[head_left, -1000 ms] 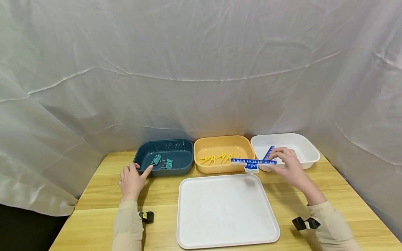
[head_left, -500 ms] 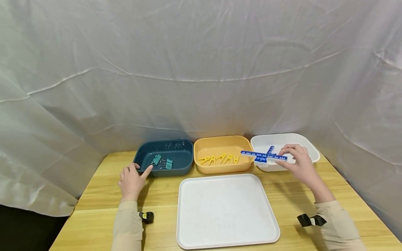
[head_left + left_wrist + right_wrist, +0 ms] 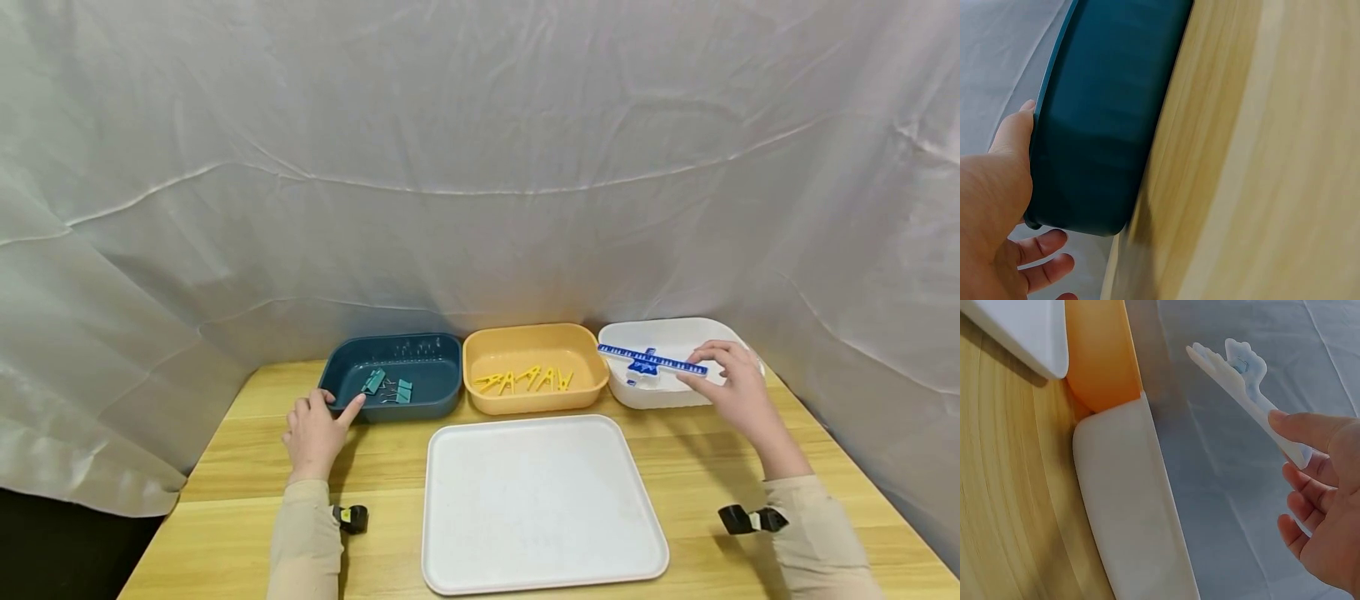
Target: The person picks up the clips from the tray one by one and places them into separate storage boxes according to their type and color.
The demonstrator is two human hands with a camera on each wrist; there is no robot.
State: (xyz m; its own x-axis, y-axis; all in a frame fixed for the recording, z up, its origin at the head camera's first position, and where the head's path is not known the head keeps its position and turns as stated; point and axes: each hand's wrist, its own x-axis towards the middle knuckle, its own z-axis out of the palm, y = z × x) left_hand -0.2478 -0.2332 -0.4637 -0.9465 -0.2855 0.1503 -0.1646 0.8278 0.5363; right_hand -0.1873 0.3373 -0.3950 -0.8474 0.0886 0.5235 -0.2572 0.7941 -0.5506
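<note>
My right hand point(image 3: 738, 390) pinches one end of a blue-and-white sheet-music clip point(image 3: 678, 364) with a piano-key pattern, between thumb and fingers. This clip hangs over the white bin point(image 3: 731, 346), and in the right wrist view its white underside point(image 3: 1254, 406) shows. Beneath it, a second blue clip point(image 3: 632, 382) lies in the bin, mostly hidden. My left hand point(image 3: 313, 437) holds the near left corner of the dark teal bin point(image 3: 438, 410), thumb at the front rim and fingers at the left side. Green binder clips point(image 3: 404, 391) lie inside that bin.
Between those two bins stands a yellow-orange bin point(image 3: 525, 405) with several yellow clothespin-like clips point(image 3: 529, 379). A white tray point(image 3: 540, 508) lies in front on the wooden table point(image 3: 382, 467). Grey-white cloth point(image 3: 480, 208) hangs close behind the bins.
My right hand has moved right with the sheet-music clip, from in front of the yellow-orange bin to over the white bin, and the clip has tilted. The left hand has stayed still.
</note>
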